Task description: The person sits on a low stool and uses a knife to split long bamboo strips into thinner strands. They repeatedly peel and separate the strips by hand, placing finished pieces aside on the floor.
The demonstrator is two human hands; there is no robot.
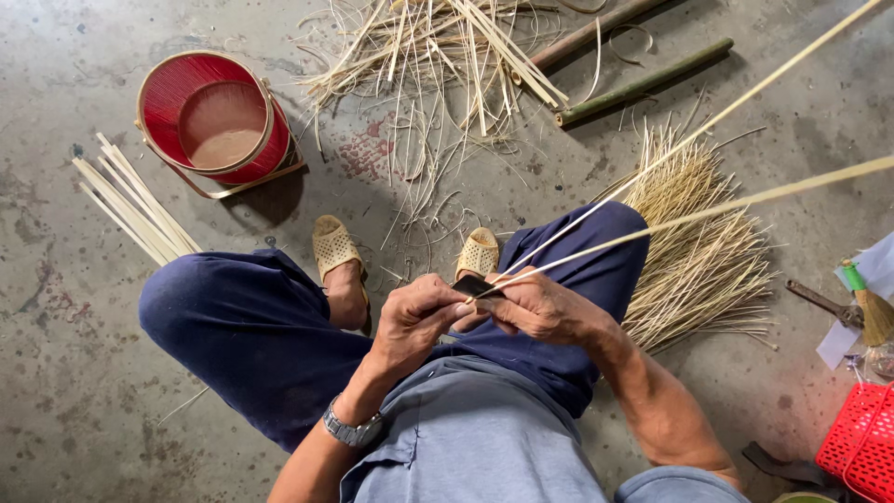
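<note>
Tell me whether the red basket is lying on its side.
No: the red basket stands upright on the concrete floor, its open mouth facing up.

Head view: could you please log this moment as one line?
left hand: grips knife | right hand: holds strips | knife splits strips | basket on floor

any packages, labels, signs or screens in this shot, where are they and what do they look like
No signs or screens show, and no clear labels.
Paper sheets: right edge of the floor, pale bluish-white, flat, under a small broom; any print is too small to tell.
Red container: upper left on the floor, round, open-topped, pale rim.
Red plastic basket: bottom right corner, mesh walls, cut off by the frame.
</note>
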